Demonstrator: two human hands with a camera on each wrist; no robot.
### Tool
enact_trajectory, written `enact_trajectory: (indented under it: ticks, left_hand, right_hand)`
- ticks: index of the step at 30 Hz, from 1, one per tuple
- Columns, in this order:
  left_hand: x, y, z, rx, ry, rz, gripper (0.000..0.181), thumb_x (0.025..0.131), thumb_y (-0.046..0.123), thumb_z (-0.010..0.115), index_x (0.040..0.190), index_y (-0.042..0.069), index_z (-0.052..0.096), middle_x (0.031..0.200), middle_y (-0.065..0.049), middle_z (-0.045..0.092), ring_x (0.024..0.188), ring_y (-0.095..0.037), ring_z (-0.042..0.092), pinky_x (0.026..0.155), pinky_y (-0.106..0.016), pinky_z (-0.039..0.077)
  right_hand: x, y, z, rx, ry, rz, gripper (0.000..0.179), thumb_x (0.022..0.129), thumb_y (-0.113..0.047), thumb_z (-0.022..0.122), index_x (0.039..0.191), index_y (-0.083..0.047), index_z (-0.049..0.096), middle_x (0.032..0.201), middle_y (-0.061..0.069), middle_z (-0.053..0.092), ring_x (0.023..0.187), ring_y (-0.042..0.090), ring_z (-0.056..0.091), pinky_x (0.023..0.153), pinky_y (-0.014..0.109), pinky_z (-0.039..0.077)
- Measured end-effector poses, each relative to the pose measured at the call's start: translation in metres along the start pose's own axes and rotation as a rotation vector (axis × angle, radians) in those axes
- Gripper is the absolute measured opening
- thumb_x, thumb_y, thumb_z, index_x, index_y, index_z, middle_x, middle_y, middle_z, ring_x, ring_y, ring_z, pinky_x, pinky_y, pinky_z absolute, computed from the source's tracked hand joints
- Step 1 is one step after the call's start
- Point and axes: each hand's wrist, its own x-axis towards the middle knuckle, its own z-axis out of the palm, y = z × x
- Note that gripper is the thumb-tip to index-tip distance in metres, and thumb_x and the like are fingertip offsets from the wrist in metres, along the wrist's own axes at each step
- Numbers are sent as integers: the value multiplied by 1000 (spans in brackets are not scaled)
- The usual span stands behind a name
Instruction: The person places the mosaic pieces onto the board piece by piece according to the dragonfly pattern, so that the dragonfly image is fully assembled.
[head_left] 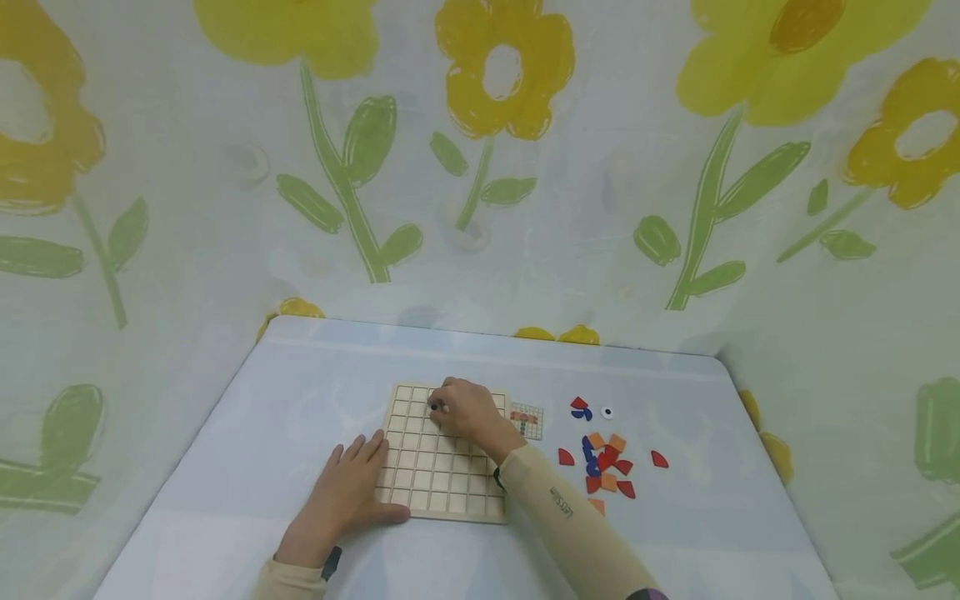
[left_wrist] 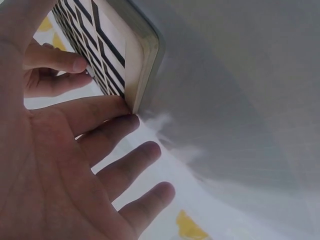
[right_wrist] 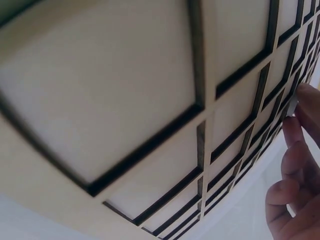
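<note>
A pale wooden grid board [head_left: 422,460] lies on the table with its square recesses facing up. My left hand [head_left: 347,492] rests at its left side, fingers extended, thumb along the near left corner. In the left wrist view that hand's index and middle fingertips touch the board's edge [left_wrist: 142,70]. Over the upper middle cells, my right hand [head_left: 468,412] pinches a small white disc with a black dot [head_left: 434,407] between thumb and fingers. The right wrist view shows this pinching hand [right_wrist: 302,165] low over the far cells, the disc mostly hidden.
A small pattern card [head_left: 534,422] lies against the board's right side. Further right are loose red, blue and orange flat pieces [head_left: 609,457], with a white disc with a dark centre [head_left: 607,412] behind them. Flower-printed walls [head_left: 555,250] enclose the table.
</note>
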Motion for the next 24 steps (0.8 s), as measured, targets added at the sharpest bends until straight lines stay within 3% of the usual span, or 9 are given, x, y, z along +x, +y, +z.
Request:
enact_trajectory:
  ticks: [15,24]
  left_hand:
    - [1,3,-3,3,-11,-1,118,65,67,84,146,-10,45,155,-26,40,141,-51,35,116,-68,25]
    - [2,0,2,3,-11,-6,119,65,69,83,147,-8,45,156,-24,39,142,-50,35,116,-68,26]
  right_hand:
    - [1,0,1,66,-13,37,21,97,-32,71,117,-27,77,109,-8,65,94,7,63,77,25,57]
    - [1,-3,1,79,-18,68,21,97,-30,71,116,-26,78,107,-7,65,86,6,62,70,24,56]
